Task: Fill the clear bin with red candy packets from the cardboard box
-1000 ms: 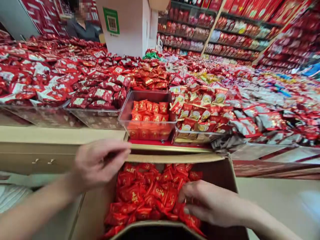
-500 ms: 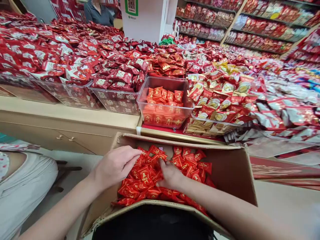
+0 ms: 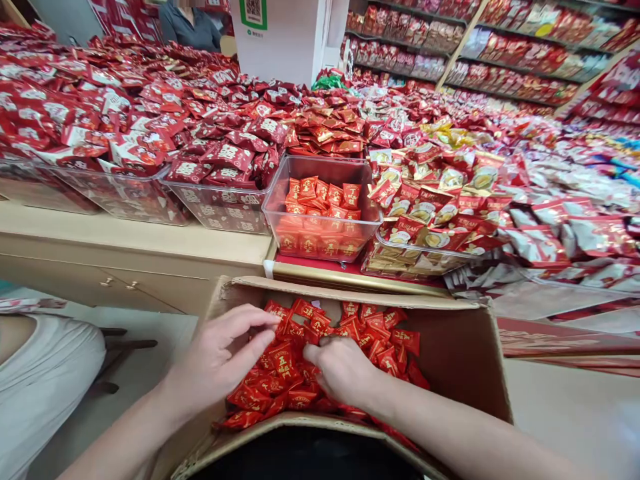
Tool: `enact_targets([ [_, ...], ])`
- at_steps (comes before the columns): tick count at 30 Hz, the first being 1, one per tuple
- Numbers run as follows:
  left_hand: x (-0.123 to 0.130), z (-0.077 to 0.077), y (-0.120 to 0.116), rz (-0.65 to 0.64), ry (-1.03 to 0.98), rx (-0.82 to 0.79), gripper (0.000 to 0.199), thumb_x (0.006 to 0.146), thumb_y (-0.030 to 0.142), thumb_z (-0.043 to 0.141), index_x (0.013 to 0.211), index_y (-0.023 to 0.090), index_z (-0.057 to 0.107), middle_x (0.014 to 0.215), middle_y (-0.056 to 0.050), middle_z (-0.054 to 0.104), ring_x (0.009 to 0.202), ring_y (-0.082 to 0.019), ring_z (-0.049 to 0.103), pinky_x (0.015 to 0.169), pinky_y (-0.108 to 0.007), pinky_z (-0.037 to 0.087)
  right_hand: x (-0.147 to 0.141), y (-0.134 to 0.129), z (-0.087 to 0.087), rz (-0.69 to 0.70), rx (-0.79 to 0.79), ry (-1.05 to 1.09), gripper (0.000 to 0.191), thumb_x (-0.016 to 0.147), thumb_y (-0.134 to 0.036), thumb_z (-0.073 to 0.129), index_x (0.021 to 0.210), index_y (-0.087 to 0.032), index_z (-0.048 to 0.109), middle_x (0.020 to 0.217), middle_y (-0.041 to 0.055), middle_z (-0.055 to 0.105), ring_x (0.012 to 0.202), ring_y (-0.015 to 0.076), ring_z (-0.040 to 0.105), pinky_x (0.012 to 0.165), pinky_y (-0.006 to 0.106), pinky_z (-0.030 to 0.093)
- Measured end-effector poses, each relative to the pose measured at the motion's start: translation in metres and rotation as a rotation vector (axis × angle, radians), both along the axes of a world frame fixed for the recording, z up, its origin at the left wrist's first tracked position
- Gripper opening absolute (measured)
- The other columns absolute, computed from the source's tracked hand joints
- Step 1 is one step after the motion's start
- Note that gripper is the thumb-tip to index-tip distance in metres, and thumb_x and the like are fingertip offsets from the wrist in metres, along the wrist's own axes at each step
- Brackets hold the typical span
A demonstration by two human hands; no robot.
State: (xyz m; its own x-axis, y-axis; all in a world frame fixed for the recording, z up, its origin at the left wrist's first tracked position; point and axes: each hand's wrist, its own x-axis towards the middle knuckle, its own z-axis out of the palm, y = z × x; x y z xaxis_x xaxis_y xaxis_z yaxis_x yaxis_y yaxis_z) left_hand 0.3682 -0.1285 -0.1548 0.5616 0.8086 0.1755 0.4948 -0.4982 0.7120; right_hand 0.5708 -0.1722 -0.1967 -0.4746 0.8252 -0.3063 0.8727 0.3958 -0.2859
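An open cardboard box (image 3: 370,293) holds a heap of small red packets with gold lettering (image 3: 283,360), which look like wrapped candies. Over the left part of the heap is my left hand (image 3: 220,347), its thumb and fingers apart and nothing between them; its fingertips are close to the packets. My right hand (image 3: 345,370) reaches down into the middle of the heap with curled fingers. What those fingers hold, if anything, is hidden. Beyond the box stands a clear plastic bin (image 3: 270,207), partly filled with the same kind of red packets.
Other clear bins heaped with wrapped snacks line the counter (image 3: 200,240), among them durian packets (image 3: 405,230) to the right. A person's light trousers (image 3: 45,393) show at left beside a stool (image 3: 125,343). Another person (image 3: 190,27) is behind the counter. Stocked shelves (image 3: 465,53) rise behind.
My left hand has spread its thumb and fingers and shifted slightly left and down. My right hand has curled its fingers over the packets. The whole view has shifted slightly.
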Motion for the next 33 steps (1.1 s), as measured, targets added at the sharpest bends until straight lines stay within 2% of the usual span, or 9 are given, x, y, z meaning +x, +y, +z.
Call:
enact_targets([
  [3,0.011,-0.010,-0.014,-0.062,0.033,-0.334,0.063,0.067,0.027,0.067,0.124,0.031,0.040,0.131,-0.004,0.042,0.118,-0.023,0.041,0.098,-0.036,0.036,0.005,-0.002,0.026,0.015,0.064,0.225,0.015,0.067,-0.019,0.050,0.080,-0.021,0.056,0.067,0.0020,0.057,0.063,0.0159,0.053,0.057,0.024,0.037],
  [5,0.020,-0.021,-0.023,-0.109,-0.013,-0.548,0.097,0.054,0.027,0.076,0.134,0.034,0.022,0.141,-0.003,0.028,0.126,-0.026,0.029,0.104,-0.042,0.027,0.007,-0.005,0.034,0.018,0.026,0.434,0.013,0.064,-0.020,0.054,0.077,-0.022,0.055,0.066,-0.0011,0.054,0.062,0.0136,0.051,0.057,0.021,0.037],
  [6,0.025,-0.026,-0.027,-0.121,-0.061,-0.642,0.103,0.053,0.025,0.077,0.136,0.034,0.016,0.142,-0.003,0.026,0.127,-0.026,0.027,0.104,-0.042,0.025,0.009,-0.006,0.035,0.000,-0.005,0.531,0.013,0.063,-0.018,0.055,0.076,-0.021,0.054,0.066,-0.0021,0.054,0.062,0.0126,0.050,0.058,0.020,0.037],
  [8,0.033,-0.035,-0.032,-0.108,-0.130,-0.783,0.099,0.059,0.022,0.073,0.136,0.033,0.013,0.142,-0.003,0.027,0.127,-0.024,0.028,0.104,-0.040,0.025,0.010,-0.010,0.029,-0.080,-0.079,0.690,0.017,0.061,-0.013,0.054,0.076,-0.020,0.055,0.068,-0.0028,0.054,0.064,0.0112,0.051,0.062,0.019,0.038],
  [11,0.042,-0.043,-0.034,-0.066,-0.156,-0.877,0.081,0.067,0.022,0.066,0.135,0.030,0.022,0.139,-0.004,0.034,0.124,-0.023,0.035,0.104,-0.039,0.027,0.006,-0.014,0.017,-0.289,-0.210,0.851,0.021,0.062,-0.009,0.054,0.080,-0.019,0.057,0.073,-0.0026,0.058,0.065,0.0106,0.053,0.064,0.020,0.040],
  [16,0.047,-0.049,-0.027,0.049,-0.279,-0.872,0.058,0.072,0.020,0.061,0.126,0.024,0.039,0.127,-0.006,0.050,0.117,-0.022,0.045,0.098,-0.035,0.037,0.000,-0.009,0.012,-0.842,-0.464,1.245,0.038,0.057,-0.026,0.072,0.088,-0.018,0.052,0.074,-0.0032,0.056,0.065,0.0106,0.053,0.062,0.022,0.043],
  [21,0.044,-0.052,-0.021,0.150,-0.330,-0.838,0.038,0.072,0.021,0.060,0.108,0.020,0.050,0.104,-0.005,0.064,0.093,-0.019,0.061,0.085,-0.030,0.048,0.007,0.003,0.017,-1.212,-0.791,1.576,0.037,0.063,-0.043,0.069,0.078,-0.016,0.050,0.061,-0.0045,0.055,0.052,0.0063,0.050,0.052,0.019,0.041],
  [24,0.042,-0.051,-0.021,0.211,-0.334,-0.799,0.032,0.070,0.022,0.061,0.100,0.019,0.051,0.096,-0.004,0.065,0.087,-0.018,0.061,0.080,-0.029,0.049,0.008,0.005,0.016,-1.258,-0.881,1.651,0.039,0.065,-0.049,0.066,0.075,-0.014,0.052,0.057,-0.0039,0.053,0.046,0.0052,0.049,0.042,0.015,0.038],
  [33,0.042,-0.052,-0.026,0.118,-0.394,-0.882,0.036,0.065,0.032,0.068,0.096,0.019,0.054,0.084,0.000,0.065,0.075,-0.015,0.058,0.070,-0.024,0.047,0.000,0.004,0.015,-1.248,-0.792,1.631,0.047,0.066,-0.057,0.059,0.076,-0.012,0.053,0.056,-0.0013,0.054,0.044,0.0065,0.051,0.037,0.015,0.043],
])
